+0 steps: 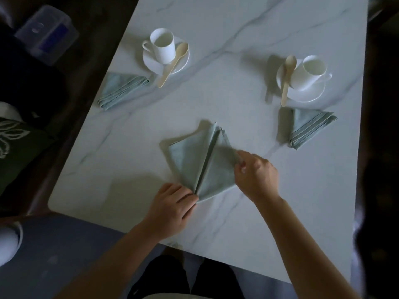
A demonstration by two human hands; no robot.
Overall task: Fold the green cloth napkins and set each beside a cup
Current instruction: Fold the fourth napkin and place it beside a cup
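Grip, right hand [257, 175]: thumb and fingers pinch the right-hand flap of the centre napkin [200, 160], raising that edge a little off the surface.
Grip, left hand [172, 209]: knuckles up, fingertips at the lower point of the centre napkin; whether they pinch or only press it cannot be told.
Centre napkin: pale green cloth, partly folded into a kite shape, lying on the table [237, 29] in front of the person; a raised fold runs from the lower point to the upper tip.
Left napkin [121, 90]: folded into a layered triangle, lying near the table's left edge, just beside the left saucer [151, 61].
Right napkin [311, 128]: folded into a layered triangle, lying just below the right saucer [306, 96].
Left cup [163, 45]: white, upright on its saucer, handle to the left.
Right cup [313, 72]: white, upright on its saucer, handle to the right.
Left spoon [172, 63]: pale wood, bowl on the saucer beside the cup, handle reaching onto the table.
Right spoon [287, 78]: pale wood, bowl on the saucer to the cup's left, handle reaching onto the table.
Table: white marble with grey veins.
Plastic container [46, 33]: clear, lidded, off the table at upper left.
Cushion [15, 143]: dark green with a white leaf pattern, at the left edge.
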